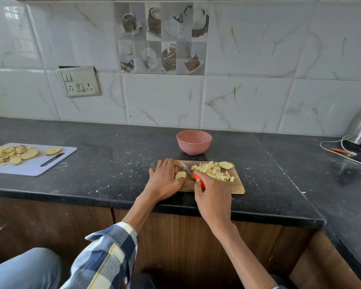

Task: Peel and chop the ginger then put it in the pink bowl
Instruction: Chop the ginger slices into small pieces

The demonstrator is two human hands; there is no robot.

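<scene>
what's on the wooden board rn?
Diced ginger pile, ginger slice at its far right, another ginger piece under left hand, knife blade. Board beneath hands hidden.

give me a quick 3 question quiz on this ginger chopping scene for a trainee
1. True or false: the round pink bowl already holds chopped ginger.
2. Multiple choice: what does the right hand grip? A) a peeler B) the red-handled knife C) a spoon
3. Fill in: the left hand holds a ginger slice on the ____ cutting board.

Key:
1. False; no ginger shows in the bowl, and the pile of diced ginger lies on the board.
2. B
3. wooden; the white plastic board lies apart, further left on the black counter.
</scene>
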